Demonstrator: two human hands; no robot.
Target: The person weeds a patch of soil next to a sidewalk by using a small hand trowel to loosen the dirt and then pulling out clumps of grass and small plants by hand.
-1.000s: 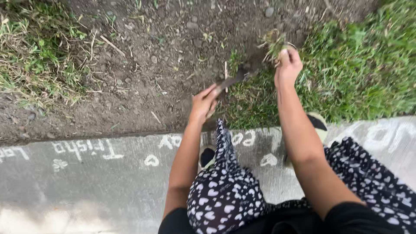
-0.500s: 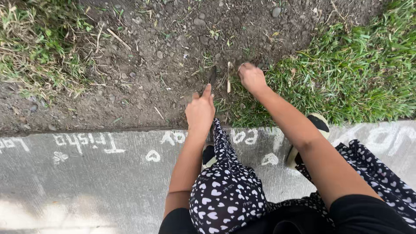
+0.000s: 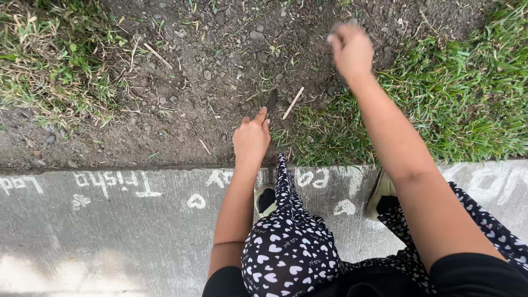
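Since half a second ago the right hand (image 3: 351, 50) has lifted away from the grass edge and moved up over the bare soil; it is blurred, loosely curled, and whether it holds anything cannot be told. The left hand (image 3: 252, 137) has stayed low, closed around one dark tool (image 3: 271, 100) whose tip sticks into the soil (image 3: 220, 66) just above the curb (image 3: 110, 220). One pale stick (image 3: 293, 103) lies just right of the tool. Two grass patches show, one (image 3: 49, 66) far left of the tool, one (image 3: 467, 93) right. Two shoes (image 3: 265, 199) rest on the curb.
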